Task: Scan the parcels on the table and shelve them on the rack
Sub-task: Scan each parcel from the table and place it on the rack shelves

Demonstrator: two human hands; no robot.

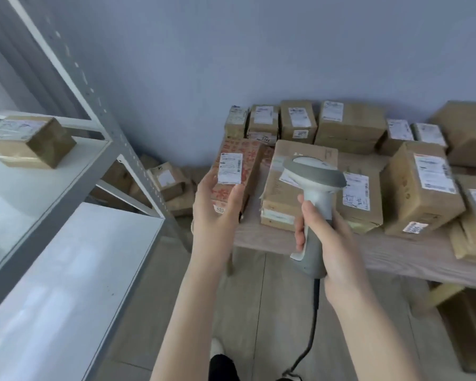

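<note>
Our left hand (217, 200) holds the small red-printed parcel (252, 160) by its lower end, just left of the scanner (313, 174) which our right hand (327, 235) grips; we judge it light and stiff, best held at the edges with the label uncovered.

The print on the label (230, 168) of the red-patterned parcel (249, 166) is too blurred to read, and your left hand (216, 207) covers that parcel's lower end. The scanner (313, 174) in your right hand (333, 243) has its window facing away from you, and its cable (316, 298) runs out at the bottom edge. The tabletop (396, 257) is cut off at the right edge, the rack (118, 144) at the left and top.
</note>
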